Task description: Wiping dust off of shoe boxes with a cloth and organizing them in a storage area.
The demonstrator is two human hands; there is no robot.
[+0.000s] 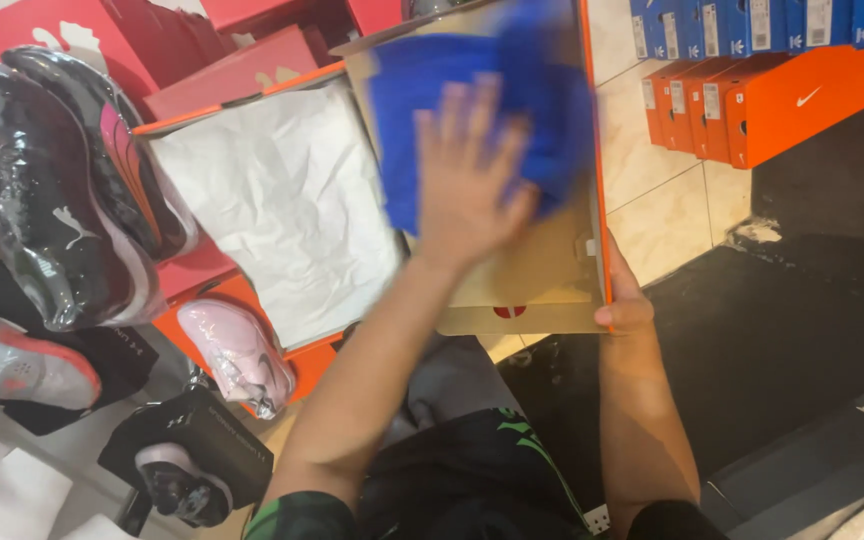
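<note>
Shoe-shop floor, left hand (467,175) spread flat on blurred blue cloth (542,110), right hand (624,300) half-hidden, gripping box lid (542,270) edge.

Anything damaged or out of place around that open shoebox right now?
Nothing looks damaged. The left hand presses a blue cloth, blurred, against the inside of the box lid, while the right hand holds the lid's edge. The white tissue paper in the open box is crumpled. Wrapped shoes lie loosely alongside.

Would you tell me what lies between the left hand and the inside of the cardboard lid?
In the head view, a blurred blue cloth lies between the left hand and the lid; the hand presses on it.
</note>
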